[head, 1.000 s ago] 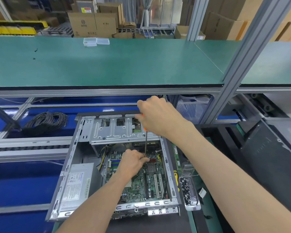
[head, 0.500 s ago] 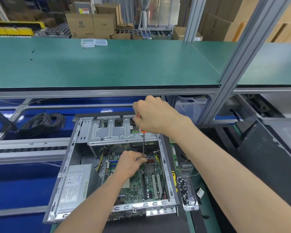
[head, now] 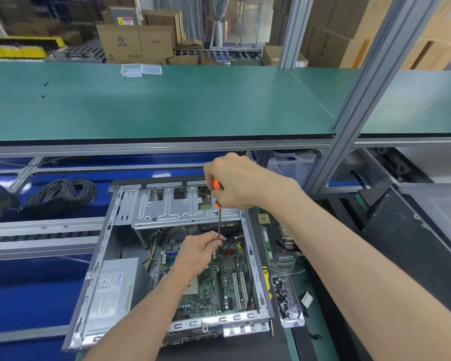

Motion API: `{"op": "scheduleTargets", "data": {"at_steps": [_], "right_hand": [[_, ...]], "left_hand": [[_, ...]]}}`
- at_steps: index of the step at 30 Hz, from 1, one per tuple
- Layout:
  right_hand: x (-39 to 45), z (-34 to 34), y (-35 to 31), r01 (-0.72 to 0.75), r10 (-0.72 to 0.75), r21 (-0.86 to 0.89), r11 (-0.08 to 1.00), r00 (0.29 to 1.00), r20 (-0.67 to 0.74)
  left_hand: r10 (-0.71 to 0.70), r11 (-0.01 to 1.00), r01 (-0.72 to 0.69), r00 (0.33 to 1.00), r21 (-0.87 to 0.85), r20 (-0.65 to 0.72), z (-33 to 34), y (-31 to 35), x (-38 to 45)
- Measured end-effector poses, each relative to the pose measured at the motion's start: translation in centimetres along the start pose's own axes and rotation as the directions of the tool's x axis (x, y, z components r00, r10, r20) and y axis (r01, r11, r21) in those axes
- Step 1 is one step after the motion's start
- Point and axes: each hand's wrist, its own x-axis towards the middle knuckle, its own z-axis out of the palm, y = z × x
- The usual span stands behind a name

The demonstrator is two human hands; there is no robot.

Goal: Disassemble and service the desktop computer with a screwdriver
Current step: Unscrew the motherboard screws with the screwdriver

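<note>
Warehouse shelving and cardboard boxes fill the top of the frame, behind a long green workbench (head: 167, 105) running across the upper half. Below it, lower centre, an open desktop computer case (head: 110, 246) lies on its side, its grey power supply (head: 112, 290) at lower left and the green motherboard (head: 219, 280) exposed at centre. A coil of black cable (head: 63, 196) sits at mid left. Just right of the case stands a clear tray of dark screws (head: 284, 298).

Above the case, the right hand (head: 240, 181) is curled around the orange handle of a screwdriver (head: 219, 222), whose thin shaft drops straight down into the case. The left hand (head: 201, 252) rests on the motherboard, fingers pinching the shaft near its tip; the tip and any screw are hidden behind them.

The likely risk: if the tip slips off the screw head, it could gouge the board or nearby components, and a loosened screw could fall among the slots.
</note>
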Motion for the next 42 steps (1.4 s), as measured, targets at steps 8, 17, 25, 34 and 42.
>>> {"op": "scheduleTargets", "data": {"at_steps": [8, 17, 25, 34, 42], "right_hand": [[-0.5, 0.5, 0.2, -0.174, 0.163, -0.093, 0.980, 0.980, -0.117], [-1.1, -0.2, -0.2, 0.035, -0.034, 0.214, 0.976, 0.999, -0.009], [-0.4, 0.2, -0.3, 0.026, -0.026, 0.034, 0.999, 0.999, -0.024], [-0.3, 0.9, -1.0, -0.140, 0.110, -0.163, 0.977, 0.977, -0.183], [-0.8, -0.1, -0.4, 0.031, -0.034, 0.252, 0.967, 0.999, 0.005]], "left_hand": [[-0.078, 0.997, 0.078, 0.997, 0.021, 0.020, 0.4, -0.2, 0.6], [-0.066, 0.998, 0.066, 0.998, 0.003, -0.008, 0.3, -0.5, 0.3], [-0.097, 0.995, 0.097, 0.995, 0.020, 0.013, 0.4, -0.7, 0.3], [-0.123, 0.991, 0.121, 0.992, 0.061, 0.023, 0.8, -1.0, 0.6], [-0.114, 0.990, 0.109, 0.992, 0.089, 0.046, 0.7, -1.1, 0.5]]}}
